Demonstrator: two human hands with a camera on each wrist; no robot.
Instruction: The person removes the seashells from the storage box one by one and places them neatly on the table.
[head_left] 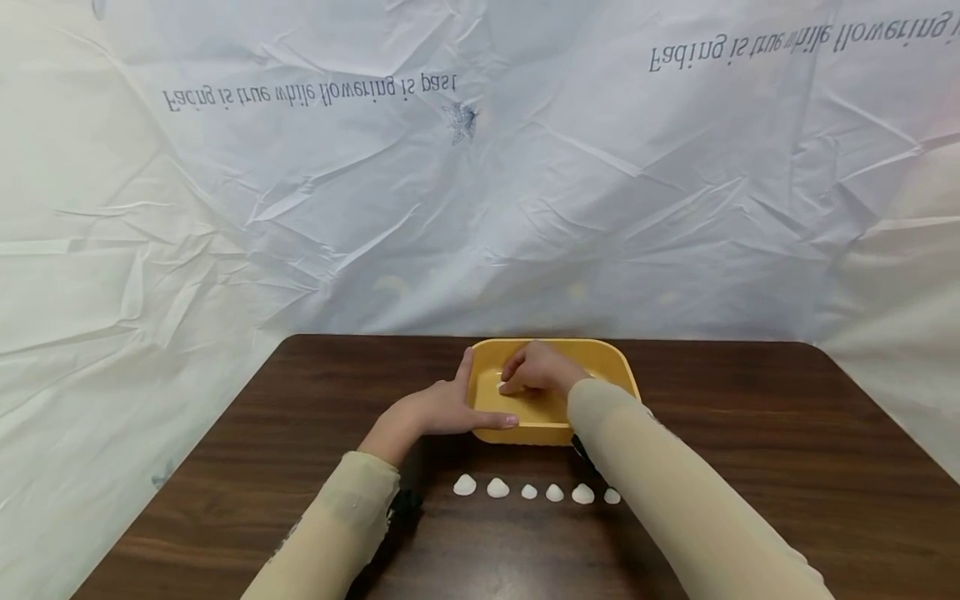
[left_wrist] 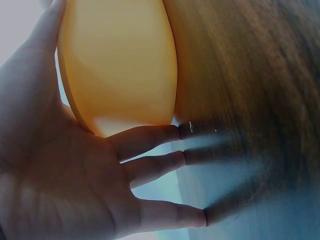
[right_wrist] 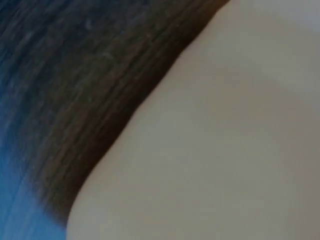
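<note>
A yellow rectangular tub (head_left: 551,434) stands at the middle of the table's far side. My left hand (head_left: 442,407) rests against its near left corner, thumb along the front rim and fingers straight along the left side. In the left wrist view the fingers (left_wrist: 150,140) reach down to the tabletop beside the tub wall. Inside the tub, my right hand (head_left: 542,367) pinches a small white seashell (head_left: 502,386), mostly hidden by its fingertips. Several white seashells (head_left: 498,488) lie in a row in front of the tub.
The dark wood table (head_left: 337,392) ends at a wrinkled white sheet (head_left: 480,208) hung behind it. My right sleeve (head_left: 667,483) passes close to the row's right end. A pale sleeve (right_wrist: 210,150) fills most of the right wrist view.
</note>
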